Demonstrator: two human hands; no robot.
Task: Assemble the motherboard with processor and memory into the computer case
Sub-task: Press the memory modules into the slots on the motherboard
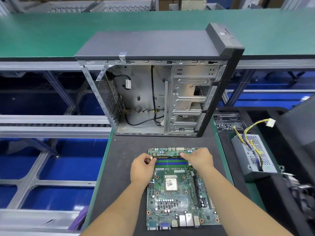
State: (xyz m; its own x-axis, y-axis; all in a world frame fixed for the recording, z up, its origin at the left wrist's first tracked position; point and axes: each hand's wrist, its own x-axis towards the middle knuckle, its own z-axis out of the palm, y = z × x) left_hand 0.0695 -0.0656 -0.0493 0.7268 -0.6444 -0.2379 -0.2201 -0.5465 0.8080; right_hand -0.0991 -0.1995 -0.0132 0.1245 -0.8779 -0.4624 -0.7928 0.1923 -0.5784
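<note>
The motherboard (177, 198) lay flat on the dark mat of my desk (126, 150), its port row at the near edge and the memory slots (172, 163) at the far end. The processor (171, 183) sat in its socket near the middle of the board, its metal lid facing up.

My left hand (142, 168) was at the left end of the slots, fingers curled and pinching the end of a memory stick (167, 157) that lay along the farthest slot. My right hand (198, 159) was at the right end of the same stick, fingers bent down onto its top edge; I could not tell whether the stick was fully seated.

The computer case (158, 82) stood just beyond the board, its open side toward me, with black cables (154, 106) hanging loose inside and the drive cage (187, 99) on the right. Its far part rested on the green conveyor (51, 34).

To my right, apart from the board, a power supply (254, 157) with yellow and black wires lay on a black tray (276, 193), and small compartments of screws (225, 126) sat beside the case.
</note>
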